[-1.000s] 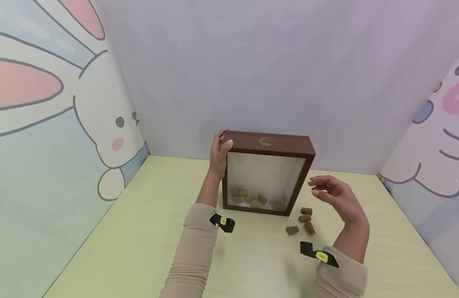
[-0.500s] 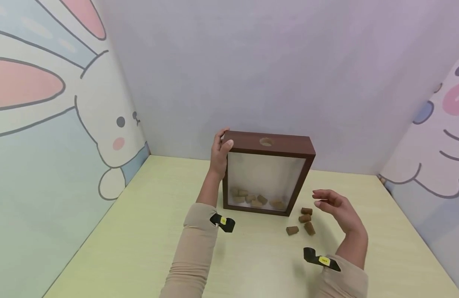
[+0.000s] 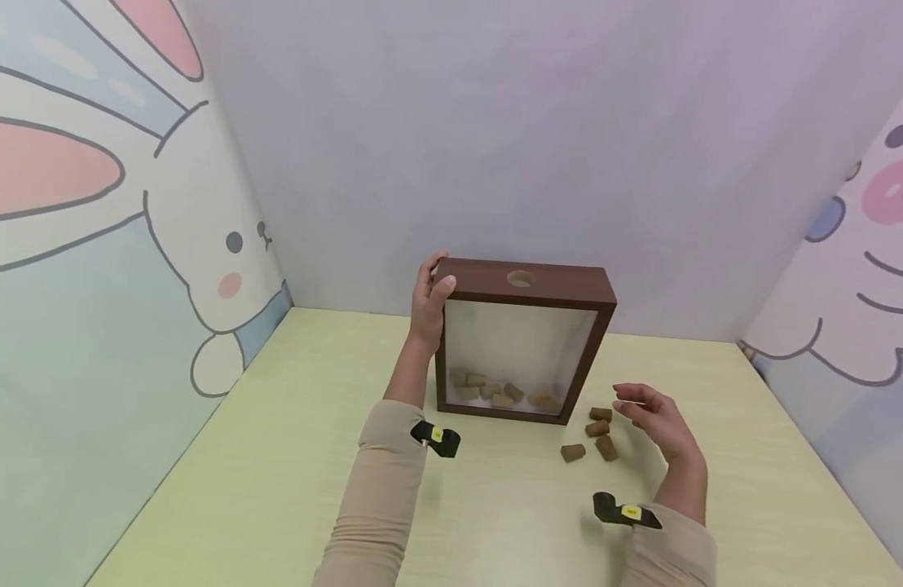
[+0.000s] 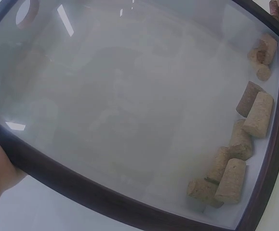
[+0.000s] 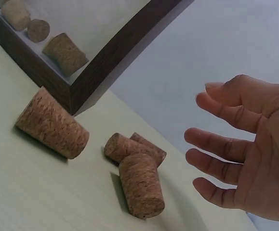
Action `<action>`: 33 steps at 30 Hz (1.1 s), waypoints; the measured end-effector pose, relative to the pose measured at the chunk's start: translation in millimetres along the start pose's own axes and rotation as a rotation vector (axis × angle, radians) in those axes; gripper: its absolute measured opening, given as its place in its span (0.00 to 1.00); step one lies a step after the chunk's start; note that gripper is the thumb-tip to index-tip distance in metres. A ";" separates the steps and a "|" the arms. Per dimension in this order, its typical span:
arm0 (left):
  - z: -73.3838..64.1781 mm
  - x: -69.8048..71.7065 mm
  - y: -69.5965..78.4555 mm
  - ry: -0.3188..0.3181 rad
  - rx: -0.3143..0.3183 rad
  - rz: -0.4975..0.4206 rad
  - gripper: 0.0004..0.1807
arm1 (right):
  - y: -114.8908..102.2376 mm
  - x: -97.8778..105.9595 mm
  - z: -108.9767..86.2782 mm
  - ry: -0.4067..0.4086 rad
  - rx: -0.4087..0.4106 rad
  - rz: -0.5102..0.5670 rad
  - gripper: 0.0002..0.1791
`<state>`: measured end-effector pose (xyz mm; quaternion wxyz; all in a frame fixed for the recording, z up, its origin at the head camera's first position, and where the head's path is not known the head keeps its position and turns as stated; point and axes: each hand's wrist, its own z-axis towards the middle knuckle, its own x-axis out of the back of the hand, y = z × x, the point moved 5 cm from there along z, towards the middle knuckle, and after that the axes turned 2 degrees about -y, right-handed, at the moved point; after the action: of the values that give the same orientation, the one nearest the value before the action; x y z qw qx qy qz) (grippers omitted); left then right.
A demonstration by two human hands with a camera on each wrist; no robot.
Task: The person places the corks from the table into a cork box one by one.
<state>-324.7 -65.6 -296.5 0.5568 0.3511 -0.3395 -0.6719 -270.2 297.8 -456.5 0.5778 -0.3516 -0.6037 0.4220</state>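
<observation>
A dark brown wooden shadow box [image 3: 528, 285] with a clear front stands upright on the table, a round hole [image 3: 521, 279] in its top. My left hand [image 3: 428, 310] grips its upper left corner, thumb on the top edge. Several corks [image 4: 233, 180] lie inside along the bottom. Outside, by the box's lower right corner, are more tapered corks: one cork [image 5: 52, 124] lies apart, while another cork [image 5: 141, 185] lies against two others. Close to the right of these, my right hand [image 3: 658, 420] hovers with loosely bent, spread fingers and nothing in it.
The pale yellow table [image 3: 275, 456] runs back to a plain greyish wall [image 3: 495, 122]. A rabbit drawing [image 3: 217, 244] covers the left wall and another cartoon animal [image 3: 869, 269] the right one. Black straps with yellow labels sit on both sleeves.
My right hand has come down and slightly left, from beside the box's right edge to near the loose corks. The left hand keeps its grip on the box, and the corks have not moved.
</observation>
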 end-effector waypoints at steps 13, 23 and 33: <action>-0.2 2.8 -2.0 0.006 0.007 -0.003 0.37 | 30.6 -4.7 11.3 -0.017 -0.060 -0.154 0.21; 0.2 0.2 -2.6 0.004 -0.004 -0.002 0.37 | 26.1 -9.7 12.4 -0.052 -0.040 -0.238 0.17; -1.1 0.8 -1.0 -0.003 0.004 -0.003 0.38 | 6.0 -5.4 2.4 0.021 -0.080 -0.313 0.18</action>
<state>-324.4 -66.3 -298.0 0.5546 0.3519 -0.3410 -0.6725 -272.5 295.0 -464.0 0.6281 -0.2804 -0.6615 0.2988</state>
